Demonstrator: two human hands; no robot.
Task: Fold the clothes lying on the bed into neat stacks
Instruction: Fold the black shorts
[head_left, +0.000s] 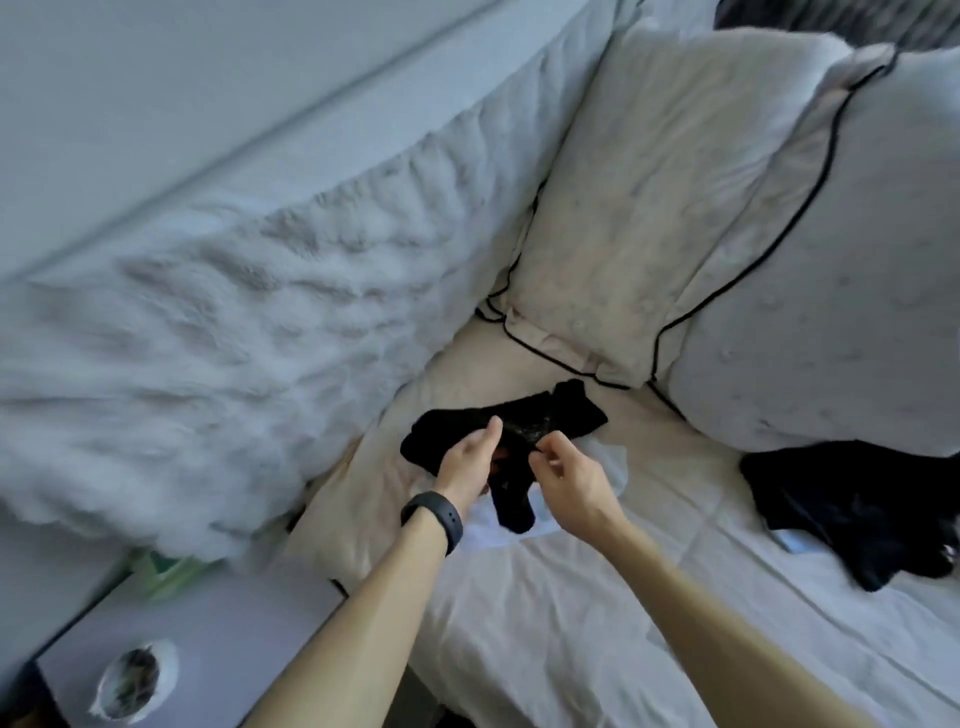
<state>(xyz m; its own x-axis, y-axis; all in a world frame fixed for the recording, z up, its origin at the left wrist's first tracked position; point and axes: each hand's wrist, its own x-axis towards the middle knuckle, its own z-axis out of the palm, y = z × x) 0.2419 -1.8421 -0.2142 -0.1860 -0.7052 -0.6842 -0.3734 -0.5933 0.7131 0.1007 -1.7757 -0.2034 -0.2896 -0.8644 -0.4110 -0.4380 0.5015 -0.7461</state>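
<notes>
holding a small black garment (519, 415) over the bed (571, 623) just near of the pillows (675, 208), both hands were close together. the left hand (465, 460) — a black band (434, 514) on its wrist — had its fingers curled under the cloth, thumb laid on top. the right hand (569, 486) pinched the garment's edge between thumb and forefinger, its other fingers loosely curled. one end of the garment hung down between the wrists, over a pale cloth (608, 457) lying on the sheet. a heap of dark clothes (857, 514) lay well apart to the right. a fluffy white blanket (234, 338) lay to the left.
</notes>
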